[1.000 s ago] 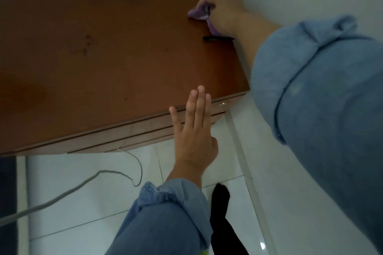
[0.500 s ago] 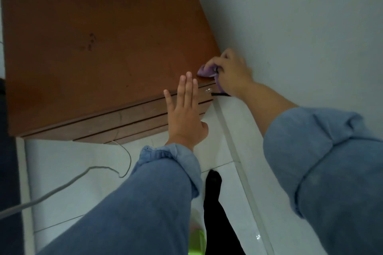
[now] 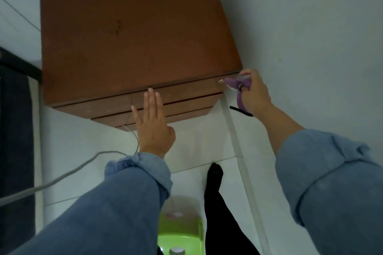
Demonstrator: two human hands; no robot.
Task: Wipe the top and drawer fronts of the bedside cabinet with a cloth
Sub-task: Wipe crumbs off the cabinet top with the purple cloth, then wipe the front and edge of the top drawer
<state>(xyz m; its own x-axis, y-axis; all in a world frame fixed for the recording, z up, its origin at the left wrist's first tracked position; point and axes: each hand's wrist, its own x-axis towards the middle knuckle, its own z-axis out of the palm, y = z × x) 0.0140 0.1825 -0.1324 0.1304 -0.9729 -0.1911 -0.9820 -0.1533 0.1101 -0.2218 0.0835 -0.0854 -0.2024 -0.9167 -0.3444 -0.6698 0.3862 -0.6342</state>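
The brown wooden bedside cabinet fills the upper middle of the view, its top bare with a few dark marks. Its stacked drawer fronts face me below the front edge. My right hand grips a purple cloth just off the cabinet's front right corner, beside a small metal fitting on the top drawer. My left hand is flat with fingers straight, its fingertips over the drawer fronts near the middle; whether they touch the wood is unclear.
A white wall runs close along the cabinet's right side. A grey cable snakes over the white tiled floor at left. A green plastic stool sits by my black-clad leg. Dark furniture stands at far left.
My right hand has drawn the cloth from the back right of the top forward along the right edge, past the front corner. The view pulled back; my left hand stays by the drawers.
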